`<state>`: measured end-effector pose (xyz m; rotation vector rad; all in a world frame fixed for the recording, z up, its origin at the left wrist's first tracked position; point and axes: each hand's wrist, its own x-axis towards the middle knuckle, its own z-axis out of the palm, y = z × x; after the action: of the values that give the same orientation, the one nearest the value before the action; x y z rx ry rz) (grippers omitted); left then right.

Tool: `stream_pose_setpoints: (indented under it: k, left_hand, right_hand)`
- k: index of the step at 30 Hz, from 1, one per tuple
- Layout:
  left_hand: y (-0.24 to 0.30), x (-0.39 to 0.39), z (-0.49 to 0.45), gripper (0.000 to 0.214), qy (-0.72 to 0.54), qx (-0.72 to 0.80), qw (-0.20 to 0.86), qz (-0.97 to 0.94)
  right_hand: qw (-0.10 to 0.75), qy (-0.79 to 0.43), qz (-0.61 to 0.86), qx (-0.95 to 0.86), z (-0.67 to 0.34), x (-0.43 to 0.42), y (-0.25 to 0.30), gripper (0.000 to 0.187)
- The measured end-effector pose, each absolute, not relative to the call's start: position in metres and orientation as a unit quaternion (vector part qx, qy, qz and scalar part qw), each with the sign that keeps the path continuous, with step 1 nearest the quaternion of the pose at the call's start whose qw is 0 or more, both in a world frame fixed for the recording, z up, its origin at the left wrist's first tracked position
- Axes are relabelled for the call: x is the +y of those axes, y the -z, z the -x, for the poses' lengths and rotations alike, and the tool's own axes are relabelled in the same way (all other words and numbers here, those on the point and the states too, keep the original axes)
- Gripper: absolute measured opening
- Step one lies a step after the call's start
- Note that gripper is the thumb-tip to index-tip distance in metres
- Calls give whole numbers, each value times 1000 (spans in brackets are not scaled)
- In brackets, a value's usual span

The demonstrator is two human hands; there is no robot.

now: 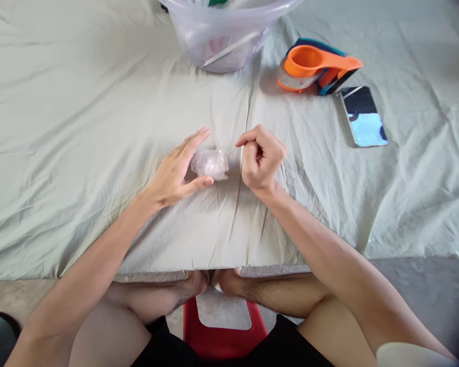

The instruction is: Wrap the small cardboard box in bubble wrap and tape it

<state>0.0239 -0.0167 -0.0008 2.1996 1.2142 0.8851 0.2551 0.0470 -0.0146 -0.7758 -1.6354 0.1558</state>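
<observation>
A small crumpled clear plastic bundle lies on the pale green cloth in front of me. My left hand cups its left side with fingers stretched out, thumb touching the bundle's lower edge. My right hand hovers just right of the bundle with its fingers curled in a loose fist. Nothing shows inside that fist.
A clear plastic tub with items inside stands at the far middle. An orange and teal tape dispenser sits at the back right, with a phone lying face up beside it. A red stool is under me.
</observation>
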Motion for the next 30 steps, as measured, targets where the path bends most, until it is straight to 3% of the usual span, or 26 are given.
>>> stream_pose_setpoints:
  k: [3,5,11,16,19,22,26,30]
  left_hand:
    - [1,-17,-28,108,-326,426,182,-824]
    - [5,-17,-34,105,-320,412,147,-841]
    - [9,-19,-47,64,-310,395,109,-858]
    - [-10,-16,-30,79,-427,408,244,-769]
    - [-8,4,11,46,-530,478,280,-641]
    - [12,28,65,47,-608,550,356,-448]
    - [24,33,89,42,-569,592,381,-425]
    - [0,7,29,43,-575,557,209,-562]
  right_hand:
    - [606,-74,342,-715,-256,46,13,28]
    - [614,-74,329,-714,-257,46,13,29]
    - [607,-82,338,-715,-272,56,10,26]
    - [560,-195,422,-686,-295,81,11,35]
    - [557,-269,450,-644,-304,100,19,44]
    - [589,-316,470,-577,-307,114,29,43]
    - [592,-311,496,-553,-307,119,33,36]
    - [573,-266,493,-598,-304,112,31,34]
